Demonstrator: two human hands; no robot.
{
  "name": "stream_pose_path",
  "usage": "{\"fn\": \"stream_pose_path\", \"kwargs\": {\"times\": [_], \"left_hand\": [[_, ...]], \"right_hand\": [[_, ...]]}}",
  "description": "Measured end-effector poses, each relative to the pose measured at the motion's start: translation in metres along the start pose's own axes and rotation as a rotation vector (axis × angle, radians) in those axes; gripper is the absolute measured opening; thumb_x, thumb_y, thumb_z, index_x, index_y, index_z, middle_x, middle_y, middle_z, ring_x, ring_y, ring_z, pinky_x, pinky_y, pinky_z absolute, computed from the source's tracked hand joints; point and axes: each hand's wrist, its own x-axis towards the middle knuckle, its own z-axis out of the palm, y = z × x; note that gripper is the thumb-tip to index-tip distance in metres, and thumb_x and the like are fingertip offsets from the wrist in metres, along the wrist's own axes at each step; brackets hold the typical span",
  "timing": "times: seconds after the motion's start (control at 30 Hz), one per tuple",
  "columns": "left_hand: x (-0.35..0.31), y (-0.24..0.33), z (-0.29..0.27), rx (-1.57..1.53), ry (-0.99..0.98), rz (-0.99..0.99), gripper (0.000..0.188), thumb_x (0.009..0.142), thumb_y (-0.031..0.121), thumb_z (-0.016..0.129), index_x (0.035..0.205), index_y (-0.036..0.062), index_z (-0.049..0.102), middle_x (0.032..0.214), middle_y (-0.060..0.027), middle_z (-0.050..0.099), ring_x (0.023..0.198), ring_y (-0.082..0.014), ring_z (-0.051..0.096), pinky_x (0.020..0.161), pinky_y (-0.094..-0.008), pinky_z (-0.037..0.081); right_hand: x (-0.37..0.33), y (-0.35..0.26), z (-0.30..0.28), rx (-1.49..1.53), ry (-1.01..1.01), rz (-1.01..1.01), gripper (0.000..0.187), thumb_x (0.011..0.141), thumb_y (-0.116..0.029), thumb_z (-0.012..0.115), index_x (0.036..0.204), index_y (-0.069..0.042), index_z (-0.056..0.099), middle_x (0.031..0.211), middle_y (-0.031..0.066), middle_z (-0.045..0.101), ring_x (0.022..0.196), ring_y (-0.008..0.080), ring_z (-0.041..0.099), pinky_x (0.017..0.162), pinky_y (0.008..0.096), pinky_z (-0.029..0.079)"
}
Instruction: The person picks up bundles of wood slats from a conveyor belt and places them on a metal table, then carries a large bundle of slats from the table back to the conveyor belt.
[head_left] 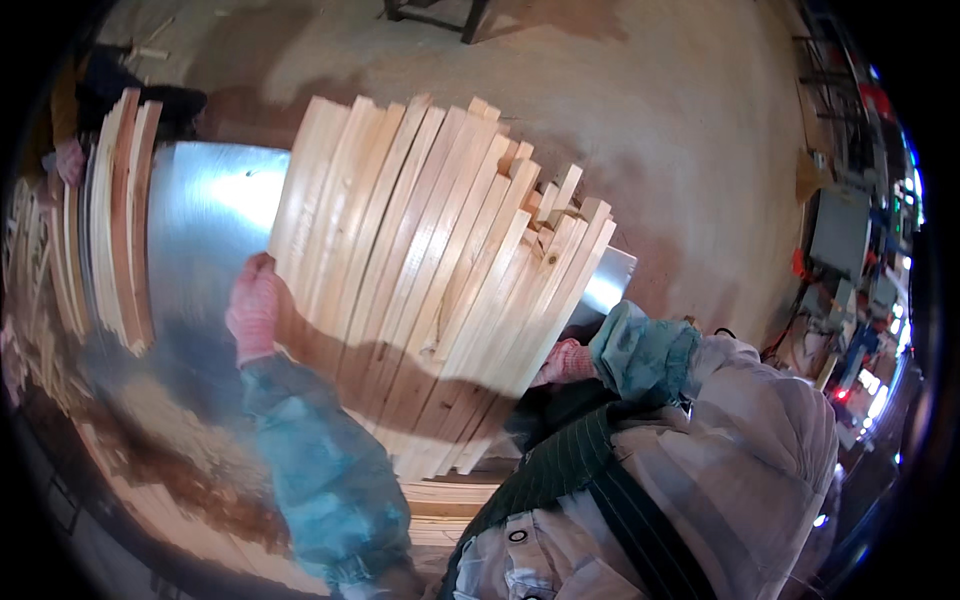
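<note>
Currently, a fanned bundle of pale wooden slats [440, 270] is gripped at its left edge by the gloved left hand [254, 310] and at its right by the right hand [566, 362], above the metal table [200, 210]; loose slats could slip out if grip is eased.

Bundle of pale wooden slats [430, 270] gripped from both sides above a shiny metal table [200, 220]. Left hand [255, 308] in pink glove pressed against the bundle's left edge; right hand [566, 362] tucked under its right edge. Second stack of slats [120, 220] standing left of the bundle.
</note>
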Motion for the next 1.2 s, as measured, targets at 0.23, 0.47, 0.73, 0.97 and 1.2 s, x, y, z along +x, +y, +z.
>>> {"fn": "stream_pose_path", "kwargs": {"times": [0.23, 0.47, 0.73, 0.97, 1.2], "left_hand": [[-0.024, 0.056, -0.029, 0.148, 0.060, 0.137, 0.038, 0.091, 0.038, 0.046, 0.116, 0.0144, 0.063, 0.114, -0.0108, 0.066, 0.107, -0.0311, 0.059, 0.093, -0.0351, 0.043], [-0.079, -0.022, -0.035, -0.254, 0.611, 0.024, 0.055, 0.092, 0.040, 0.053, 0.135, 0.0053, 0.047, 0.135, -0.0106, 0.053, 0.125, -0.0264, 0.049, 0.107, -0.0332, 0.034], [-0.425, 0.045, 0.153, -0.803, 0.468, -0.116, 0.050, 0.094, 0.041, 0.047, 0.131, 0.0093, 0.054, 0.129, -0.0114, 0.058, 0.120, -0.0247, 0.054, 0.102, -0.0321, 0.042], [-0.664, 0.077, 0.280, -0.706, 0.748, -0.819, 0.033, 0.092, 0.040, 0.054, 0.111, 0.0180, 0.069, 0.110, -0.0064, 0.068, 0.105, -0.0257, 0.063, 0.092, -0.0341, 0.049], [-0.776, 0.038, 0.341, -0.680, 0.981, -1.146, 0.031, 0.089, 0.039, 0.057, 0.108, 0.0171, 0.069, 0.110, -0.0060, 0.068, 0.104, -0.0266, 0.062, 0.091, -0.0371, 0.048]], "right_hand": [[-0.029, -0.042, 0.019, -0.477, 0.105, -0.188, 0.041, 0.089, -0.042, 0.060, 0.110, -0.007, 0.064, 0.084, 0.0083, 0.065, 0.068, 0.0165, 0.060, 0.065, 0.0337, 0.051], [-0.047, -0.026, 0.041, -0.889, -0.006, -0.129, 0.040, 0.084, -0.044, 0.067, 0.088, -0.004, 0.072, 0.075, 0.0080, 0.067, 0.062, 0.0148, 0.060, 0.058, 0.0297, 0.049], [-0.067, 0.054, 0.011, -1.224, -0.179, 0.058, 0.032, 0.087, -0.031, 0.067, 0.104, -0.004, 0.070, 0.074, 0.0017, 0.066, 0.057, 0.0096, 0.055, 0.059, 0.0255, 0.046], [-0.101, 0.072, 0.052, -1.469, -0.244, 0.055, 0.039, 0.087, -0.023, 0.070, 0.117, 0.000, 0.064, 0.094, 0.0046, 0.069, 0.081, 0.0111, 0.062, 0.073, 0.0251, 0.050], [-0.109, 0.121, 0.253, -1.579, -0.602, -0.271, 0.036, 0.089, -0.020, 0.068, 0.119, 0.000, 0.063, 0.097, 0.0070, 0.069, 0.084, 0.0110, 0.062, 0.077, 0.0241, 0.050]]}}
